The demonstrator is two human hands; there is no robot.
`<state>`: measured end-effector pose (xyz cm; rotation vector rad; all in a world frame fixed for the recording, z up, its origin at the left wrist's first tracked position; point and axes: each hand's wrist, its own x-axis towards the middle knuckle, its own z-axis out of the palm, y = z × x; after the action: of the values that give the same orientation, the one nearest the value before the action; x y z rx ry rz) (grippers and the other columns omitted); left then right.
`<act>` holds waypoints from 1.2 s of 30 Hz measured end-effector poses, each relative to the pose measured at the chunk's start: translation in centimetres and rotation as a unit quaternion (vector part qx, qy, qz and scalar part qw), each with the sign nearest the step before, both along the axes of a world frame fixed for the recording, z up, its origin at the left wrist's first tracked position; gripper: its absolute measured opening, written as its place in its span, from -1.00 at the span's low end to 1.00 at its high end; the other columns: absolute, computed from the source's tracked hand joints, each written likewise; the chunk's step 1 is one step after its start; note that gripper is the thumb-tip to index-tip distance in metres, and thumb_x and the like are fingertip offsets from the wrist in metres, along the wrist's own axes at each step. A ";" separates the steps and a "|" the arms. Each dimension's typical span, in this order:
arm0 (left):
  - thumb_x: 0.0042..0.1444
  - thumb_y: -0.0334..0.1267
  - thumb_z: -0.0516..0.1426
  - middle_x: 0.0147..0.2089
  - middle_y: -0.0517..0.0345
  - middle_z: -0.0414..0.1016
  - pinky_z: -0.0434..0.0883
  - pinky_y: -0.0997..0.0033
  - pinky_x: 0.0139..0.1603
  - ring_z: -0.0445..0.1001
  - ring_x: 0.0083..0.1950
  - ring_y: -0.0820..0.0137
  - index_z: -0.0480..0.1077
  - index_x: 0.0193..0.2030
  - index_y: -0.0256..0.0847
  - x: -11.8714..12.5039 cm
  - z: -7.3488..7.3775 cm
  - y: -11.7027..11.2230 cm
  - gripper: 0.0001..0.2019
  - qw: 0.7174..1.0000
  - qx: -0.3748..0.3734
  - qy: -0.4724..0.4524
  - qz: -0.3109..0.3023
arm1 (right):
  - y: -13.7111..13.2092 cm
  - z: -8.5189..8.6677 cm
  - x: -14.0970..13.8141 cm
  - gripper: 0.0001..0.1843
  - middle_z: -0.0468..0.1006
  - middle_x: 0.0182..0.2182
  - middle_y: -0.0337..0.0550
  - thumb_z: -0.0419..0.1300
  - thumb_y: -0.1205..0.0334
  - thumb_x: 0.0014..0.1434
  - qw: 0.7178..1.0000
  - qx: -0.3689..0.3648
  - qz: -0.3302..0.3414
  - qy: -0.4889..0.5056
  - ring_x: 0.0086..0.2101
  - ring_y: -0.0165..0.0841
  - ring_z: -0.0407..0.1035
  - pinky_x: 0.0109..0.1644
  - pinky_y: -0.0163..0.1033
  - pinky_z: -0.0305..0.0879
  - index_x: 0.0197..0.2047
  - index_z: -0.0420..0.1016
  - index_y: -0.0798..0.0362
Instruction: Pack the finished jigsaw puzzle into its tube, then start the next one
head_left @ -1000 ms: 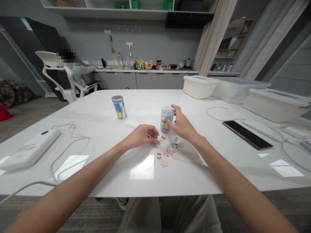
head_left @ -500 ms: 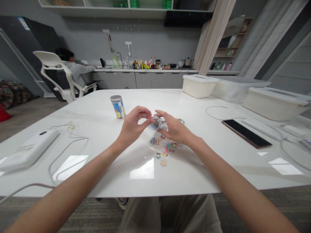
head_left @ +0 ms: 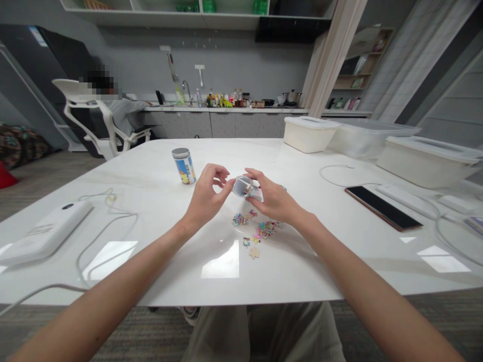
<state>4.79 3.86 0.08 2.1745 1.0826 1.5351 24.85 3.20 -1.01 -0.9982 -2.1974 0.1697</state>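
A clear jar (head_left: 240, 187) lies tilted above the table, its round mouth turned toward me, with a few small coloured bits inside. My right hand (head_left: 272, 197) is closed around its side. My left hand (head_left: 207, 193) is beside the mouth, fingers curled and apart from the thumb; the thumb tip is at the rim, and I cannot tell if it touches. Below the jar, small jigsaw puzzle pieces (head_left: 266, 229) lie in loose heaps, and a plain wooden-coloured piece (head_left: 254, 252) is nearest me. A round silver rim (head_left: 283, 188) shows behind my right hand, mostly hidden.
A closed jar (head_left: 184, 167) with a blue and yellow label stands at the left on the white table (head_left: 158, 211). White power strip (head_left: 49, 229) and cables lie far left. At right are a dark phone-like slab (head_left: 383, 207) and lidded bins (head_left: 309, 134). A person (head_left: 123, 114) sits beyond.
My left fingers have drawn back leftward from the jar's mouth. The jar has risen slightly in my right hand, and its mouth shows more fully.
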 end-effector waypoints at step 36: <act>0.22 -0.44 -0.03 -0.21 0.06 0.47 0.36 0.37 -0.22 0.44 -0.24 0.36 0.39 -0.23 -0.24 0.5 -2.0 -0.6 -0.82 0.904 -0.087 0.397 -0.130 | 1.0 -0.3 1.0 -0.36 0.26 0.23 0.11 0.09 0.26 0.11 0.992 -0.031 -0.109 0.058 0.13 -0.01 0.28 0.14 0.20 0.28 0.26 0.02 -0.01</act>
<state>5.27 3.27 -1.88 2.7261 0.9986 0.3859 25.90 4.18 -1.29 -1.2244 -1.9735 0.1917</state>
